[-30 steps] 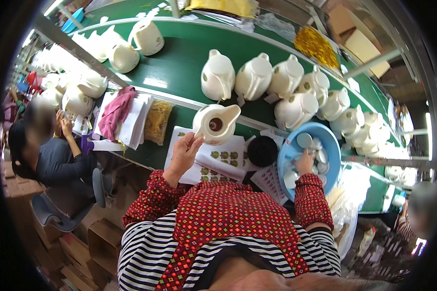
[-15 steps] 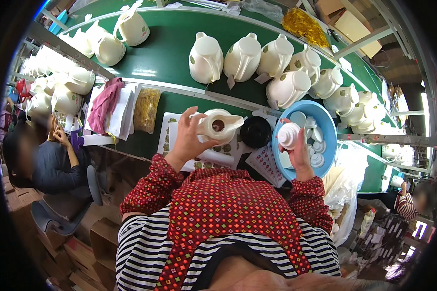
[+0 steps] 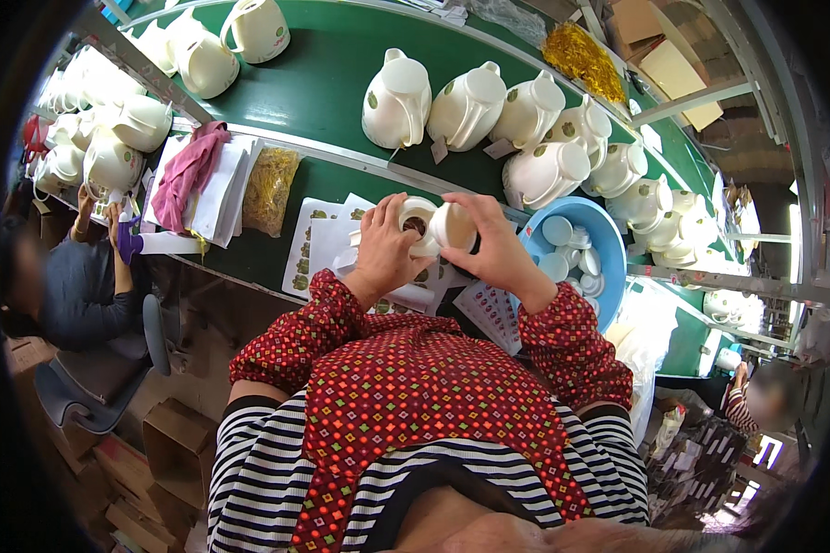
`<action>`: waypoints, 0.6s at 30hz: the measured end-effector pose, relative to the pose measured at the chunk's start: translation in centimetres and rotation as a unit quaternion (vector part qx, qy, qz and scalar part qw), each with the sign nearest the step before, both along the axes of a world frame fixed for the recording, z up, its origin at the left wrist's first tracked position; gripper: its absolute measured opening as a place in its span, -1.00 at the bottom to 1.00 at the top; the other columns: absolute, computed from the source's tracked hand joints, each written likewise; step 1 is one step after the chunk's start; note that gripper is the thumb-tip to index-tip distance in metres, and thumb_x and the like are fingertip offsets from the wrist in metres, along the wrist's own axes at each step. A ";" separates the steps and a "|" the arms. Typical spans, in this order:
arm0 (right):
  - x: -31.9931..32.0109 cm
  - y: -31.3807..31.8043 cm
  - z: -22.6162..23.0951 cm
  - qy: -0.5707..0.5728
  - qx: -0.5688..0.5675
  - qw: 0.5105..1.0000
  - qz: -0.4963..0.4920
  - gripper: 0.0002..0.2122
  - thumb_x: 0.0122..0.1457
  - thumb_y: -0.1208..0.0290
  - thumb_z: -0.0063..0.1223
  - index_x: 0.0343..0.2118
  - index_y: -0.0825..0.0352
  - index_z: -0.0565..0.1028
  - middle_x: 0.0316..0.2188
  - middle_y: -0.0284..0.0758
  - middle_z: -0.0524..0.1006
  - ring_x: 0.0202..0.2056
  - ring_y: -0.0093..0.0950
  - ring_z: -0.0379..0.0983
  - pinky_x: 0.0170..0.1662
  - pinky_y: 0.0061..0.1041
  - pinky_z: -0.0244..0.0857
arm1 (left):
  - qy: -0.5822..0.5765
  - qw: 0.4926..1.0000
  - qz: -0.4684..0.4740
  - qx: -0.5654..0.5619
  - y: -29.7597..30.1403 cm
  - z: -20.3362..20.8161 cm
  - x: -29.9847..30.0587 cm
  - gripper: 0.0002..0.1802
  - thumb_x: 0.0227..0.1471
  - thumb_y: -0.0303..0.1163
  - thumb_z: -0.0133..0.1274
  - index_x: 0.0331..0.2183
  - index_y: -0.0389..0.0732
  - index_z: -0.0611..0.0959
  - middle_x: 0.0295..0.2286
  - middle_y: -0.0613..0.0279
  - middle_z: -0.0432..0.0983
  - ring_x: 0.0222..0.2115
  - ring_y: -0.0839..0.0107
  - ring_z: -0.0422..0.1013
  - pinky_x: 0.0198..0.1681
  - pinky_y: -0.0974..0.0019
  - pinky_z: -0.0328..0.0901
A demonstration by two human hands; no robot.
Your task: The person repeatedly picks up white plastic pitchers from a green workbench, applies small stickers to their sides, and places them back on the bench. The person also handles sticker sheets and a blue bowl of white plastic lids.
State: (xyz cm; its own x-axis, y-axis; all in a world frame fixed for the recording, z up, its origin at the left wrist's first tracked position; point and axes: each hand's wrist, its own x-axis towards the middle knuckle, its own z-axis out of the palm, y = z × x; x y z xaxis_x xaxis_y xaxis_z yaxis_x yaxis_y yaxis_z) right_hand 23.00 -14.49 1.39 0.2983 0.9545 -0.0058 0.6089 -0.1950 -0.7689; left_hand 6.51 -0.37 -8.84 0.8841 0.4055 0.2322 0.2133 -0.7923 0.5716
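My left hand (image 3: 385, 247) is closed around the side of a white jug (image 3: 423, 247), its open mouth facing up and showing a brownish inside. Against the right side of that mouth, my right hand (image 3: 500, 247) grips a round white lid (image 3: 453, 229), tilted on edge. The lid does not cover the opening. To the right of my right forearm stands a light blue basin (image 3: 616, 276) with several white lids (image 3: 557, 230) in it.
Several white jugs (image 3: 397, 101) stand across the green bench (image 3: 332, 83). Sticker sheets (image 3: 304, 244) lie by my hands. Left are a pink cloth (image 3: 192, 175) on papers and a yellowish packet (image 3: 269, 191). A co-worker (image 3: 92, 286) sits at the left.
My right hand has brought the lid leftward from over the basin to the jug's mouth. The jug has turned in my left hand, so its spout no longer points right.
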 end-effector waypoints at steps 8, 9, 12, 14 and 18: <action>-0.8 3.5 -0.8 -0.160 -0.010 0.980 0.120 -0.25 -0.06 0.36 0.43 0.28 0.12 0.37 0.13 -0.12 0.39 0.10 -0.06 0.32 0.23 -0.17 0.26 | -0.075 0.992 0.014 -0.099 2.4 -0.1 -1.8 0.15 -0.44 -0.15 0.58 0.19 -0.27 0.38 0.16 -0.21 0.28 0.12 -0.15 0.32 0.18 -0.05 0.25; -1.0 3.8 -0.8 -0.175 -0.016 0.975 0.133 -0.25 -0.07 0.39 0.43 0.27 0.12 0.38 0.14 -0.12 0.40 0.09 -0.07 0.33 0.23 -0.17 0.26 | -0.049 0.994 0.013 -0.100 3.0 -1.2 -2.5 0.16 -0.44 -0.14 0.59 0.19 -0.27 0.39 0.14 -0.19 0.31 0.10 -0.14 0.32 0.18 -0.06 0.26; -1.4 4.8 -0.9 -0.205 -0.030 0.965 0.161 -0.25 -0.08 0.43 0.42 0.27 0.10 0.39 0.15 -0.13 0.39 0.09 -0.06 0.33 0.22 -0.16 0.27 | -0.022 0.992 0.014 -0.124 3.2 -1.9 -3.1 0.18 -0.48 -0.11 0.60 0.19 -0.26 0.40 0.06 -0.10 0.38 0.06 -0.09 0.36 0.13 -0.04 0.31; -1.6 5.4 -0.8 -0.219 -0.047 0.956 0.187 -0.30 -0.05 0.46 0.38 0.24 0.09 0.40 0.16 -0.11 0.40 0.07 -0.04 0.34 0.21 -0.16 0.30 | -0.025 0.990 0.022 -0.135 3.1 -1.7 -3.1 0.16 -0.47 -0.11 0.60 0.18 -0.25 0.41 0.05 -0.09 0.39 0.06 -0.07 0.37 0.12 0.00 0.33; -1.3 6.4 -1.4 -0.257 -0.067 0.931 0.252 -0.34 -0.07 0.59 0.36 0.19 0.11 0.47 0.22 -0.10 0.39 0.14 -0.05 0.35 0.24 -0.18 0.32 | -0.014 0.985 0.024 -0.169 3.4 -1.3 -3.3 0.13 -0.46 -0.14 0.59 0.18 -0.22 0.42 0.04 -0.08 0.39 0.05 -0.06 0.39 0.11 0.03 0.35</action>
State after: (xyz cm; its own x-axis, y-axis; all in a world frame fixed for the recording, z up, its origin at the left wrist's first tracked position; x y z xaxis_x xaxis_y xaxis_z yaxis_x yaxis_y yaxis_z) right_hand 21.67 -8.06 -0.04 -0.1906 0.9749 -0.1147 0.9298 0.1418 -0.3398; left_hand 3.18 3.05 -10.16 0.8572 0.5051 0.1001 0.2270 -0.5453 0.8069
